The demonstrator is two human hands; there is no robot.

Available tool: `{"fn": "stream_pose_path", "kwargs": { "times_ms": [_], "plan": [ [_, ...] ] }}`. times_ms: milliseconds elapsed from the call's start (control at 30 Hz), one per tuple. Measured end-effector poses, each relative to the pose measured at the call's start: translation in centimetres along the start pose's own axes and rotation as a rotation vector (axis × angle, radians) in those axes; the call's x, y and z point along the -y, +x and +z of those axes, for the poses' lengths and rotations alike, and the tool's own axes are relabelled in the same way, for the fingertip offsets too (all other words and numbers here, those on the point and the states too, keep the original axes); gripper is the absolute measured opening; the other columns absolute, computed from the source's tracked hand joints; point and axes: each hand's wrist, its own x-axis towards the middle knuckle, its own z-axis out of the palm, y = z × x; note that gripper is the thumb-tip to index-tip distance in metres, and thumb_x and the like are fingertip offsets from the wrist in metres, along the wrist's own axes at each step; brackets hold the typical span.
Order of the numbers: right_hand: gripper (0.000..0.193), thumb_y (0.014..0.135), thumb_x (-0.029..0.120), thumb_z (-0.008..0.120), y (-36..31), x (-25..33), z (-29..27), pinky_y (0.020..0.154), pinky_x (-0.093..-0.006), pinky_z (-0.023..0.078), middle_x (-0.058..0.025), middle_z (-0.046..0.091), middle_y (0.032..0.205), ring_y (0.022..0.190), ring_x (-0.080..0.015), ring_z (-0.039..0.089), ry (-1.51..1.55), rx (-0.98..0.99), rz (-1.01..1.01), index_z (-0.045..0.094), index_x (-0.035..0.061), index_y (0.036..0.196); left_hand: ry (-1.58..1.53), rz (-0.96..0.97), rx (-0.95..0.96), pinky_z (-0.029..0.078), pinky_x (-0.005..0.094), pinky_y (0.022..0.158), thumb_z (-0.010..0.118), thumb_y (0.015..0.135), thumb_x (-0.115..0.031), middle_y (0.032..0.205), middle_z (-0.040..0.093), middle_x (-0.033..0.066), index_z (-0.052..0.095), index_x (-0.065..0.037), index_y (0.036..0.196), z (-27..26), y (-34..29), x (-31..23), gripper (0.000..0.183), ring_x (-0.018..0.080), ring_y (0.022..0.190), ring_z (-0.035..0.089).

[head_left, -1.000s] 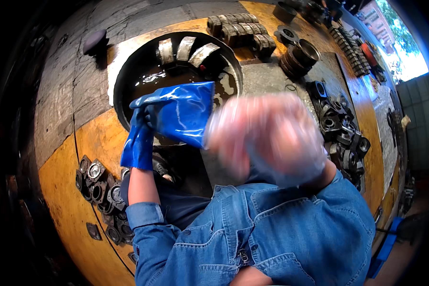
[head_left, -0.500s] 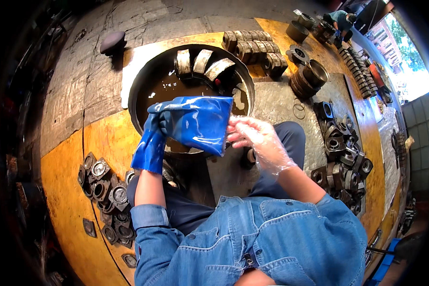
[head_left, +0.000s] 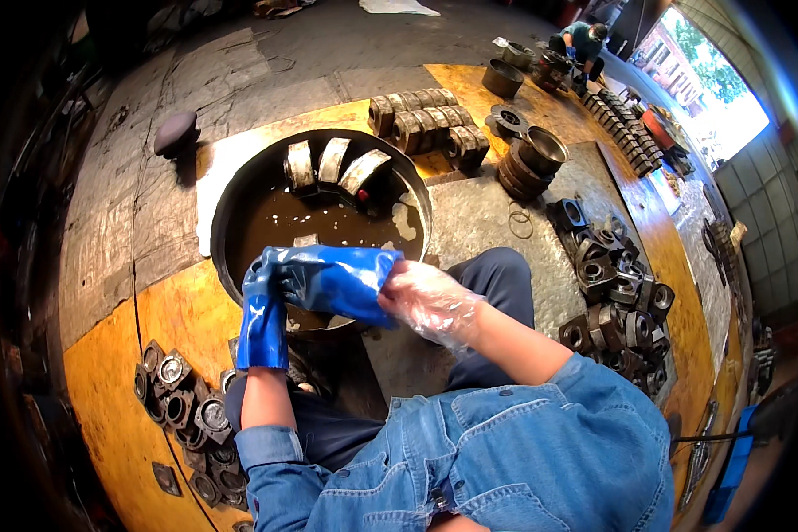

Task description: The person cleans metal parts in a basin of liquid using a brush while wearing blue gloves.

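Our L hand [head_left: 273, 285], in a blue rubber glove [head_left: 262, 332], is closed round the finger end of a loose blue glove [head_left: 344, 277], held sideways over the near part of a round tub [head_left: 222, 217]. Our R hand [head_left: 421, 297], in a clear plastic glove [head_left: 450, 317], is narrow at the loose one's cuff; fingertips hidden, so can't tell if they grip. Tub has brown liquid [head_left: 257, 213] w/ curved metal blocks [head_left: 331, 161] at its far side. Flat metal parts [head_left: 179, 410] lie to our L, dark metal pile [head_left: 625, 297] to our R. Beyond the tub: rows of blocks [head_left: 427, 124]; far R, a co-worker [head_left: 582, 44] bends down.
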Motion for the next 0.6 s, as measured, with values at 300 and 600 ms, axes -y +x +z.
{"fn": "stream_pose_path", "kwargs": {
  "times_ms": [300,600],
  "plan": [
    [0.029,0.098,0.007,0.068,3.6,-0.1,3.0,0.097,-0.0363,0.056,-0.0089,0.067,0.125,0.109,-0.019,0.066,0.469,0.121,0.358,0.066,0.0088,0.127,0.018,0.077,0.1,0.061,0.0288,0.074,0.069,0.106,-0.029,0.096,0.078,0.0078,0.076,-0.004,0.111,1.1,-2.1,-1.8,0.026,0.0178,0.081,0.075],
    [0.035,0.097,0.009,0.07,9.4,-2.3,4.4,0.104,-0.0384,0.056,-0.0092,0.065,0.132,0.12,-0.0205,0.065,0.392,0.24,0.261,0.065,0.0103,0.131,0.042,0.056,0.311,0.059,0.0312,0.089,0.069,0.107,-0.027,0.112,0.075,0.0089,0.073,-0.005,0.123,0.6,0.0,1.4,0.027,0.0176,0.1,0.072]
  ]
}}
